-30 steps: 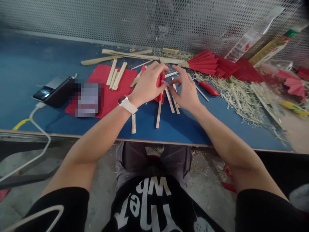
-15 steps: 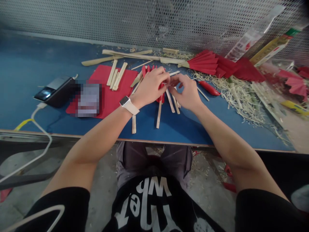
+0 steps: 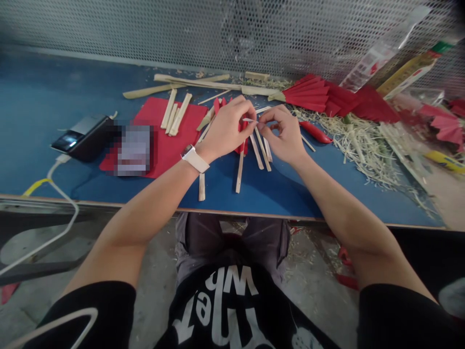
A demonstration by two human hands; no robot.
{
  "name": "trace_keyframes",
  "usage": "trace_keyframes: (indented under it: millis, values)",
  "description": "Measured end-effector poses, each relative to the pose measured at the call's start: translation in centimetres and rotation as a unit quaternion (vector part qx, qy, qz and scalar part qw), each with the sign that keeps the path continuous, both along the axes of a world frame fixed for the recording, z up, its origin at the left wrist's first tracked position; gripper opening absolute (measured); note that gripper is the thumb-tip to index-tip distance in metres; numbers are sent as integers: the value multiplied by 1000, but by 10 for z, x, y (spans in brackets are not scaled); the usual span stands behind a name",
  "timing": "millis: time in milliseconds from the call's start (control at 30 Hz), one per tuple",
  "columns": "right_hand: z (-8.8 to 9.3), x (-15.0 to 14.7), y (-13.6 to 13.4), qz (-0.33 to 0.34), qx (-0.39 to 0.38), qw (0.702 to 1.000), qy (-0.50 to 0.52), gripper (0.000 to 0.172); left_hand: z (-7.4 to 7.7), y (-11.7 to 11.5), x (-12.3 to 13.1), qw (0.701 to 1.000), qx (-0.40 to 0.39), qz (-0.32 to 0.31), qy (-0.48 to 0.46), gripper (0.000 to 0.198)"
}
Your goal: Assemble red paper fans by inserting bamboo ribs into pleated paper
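Observation:
My left hand (image 3: 230, 127), with a white-strapped watch (image 3: 195, 158) on its wrist, is closed over the work. Its thumb and forefinger pinch a thin pale strip (image 3: 250, 119). The fingertips of my right hand (image 3: 284, 133) are pinched together at the strip's right end. Beneath and between the hands lie several flat bamboo sticks (image 3: 240, 172) and pieces of red paper (image 3: 244, 138), partly hidden by my fingers. Another bamboo stick (image 3: 202, 186) shows below my left wrist.
Left of my hands, a red sheet (image 3: 198, 114) carries short bamboo pieces (image 3: 180, 115) and a blurred-out rectangle (image 3: 133, 150). A black device (image 3: 85, 138) with a white cable stands farther left. Red folded paper (image 3: 305, 94), a red-handled tool (image 3: 315, 132), shavings (image 3: 358, 145) and bottles (image 3: 385, 48) lie right.
My right hand has shifted slightly right, away from my left. The pale strip between the fingertips now shows more plainly.

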State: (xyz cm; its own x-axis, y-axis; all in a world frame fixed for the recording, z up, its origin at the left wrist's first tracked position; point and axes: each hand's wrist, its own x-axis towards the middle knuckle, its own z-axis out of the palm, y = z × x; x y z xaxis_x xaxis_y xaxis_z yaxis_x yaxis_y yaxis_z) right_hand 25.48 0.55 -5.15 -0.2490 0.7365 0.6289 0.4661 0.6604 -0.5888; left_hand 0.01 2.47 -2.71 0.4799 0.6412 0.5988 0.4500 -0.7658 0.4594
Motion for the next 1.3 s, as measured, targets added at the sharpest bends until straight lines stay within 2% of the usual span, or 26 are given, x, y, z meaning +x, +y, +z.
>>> trace_keyframes:
  millis: [200,400,600,800,967,1167,1300]
  values:
    - [2,1,0,-20,10,999,-30,21,5,-12,2,999,8,29,45,9]
    - [9,10,-3,-46,-2,993,-105,17,15,-25,2,997,27,45,59,45]
    - [17,13,-8,-38,6,989,-141,15,21,-27,3,996,19,8,85,18]
    - [18,11,-10,-26,8,992,-126,11,15,-21,4,996,26,7,87,16]
    - [18,11,-10,-30,-15,993,-116,24,15,-20,4,995,33,5,97,14]
    - [8,9,3,-3,-51,999,-16,43,16,-24,3,994,31,6,101,18]
    - [-2,3,6,18,-104,992,70,39,18,-26,4,993,34,18,109,18]
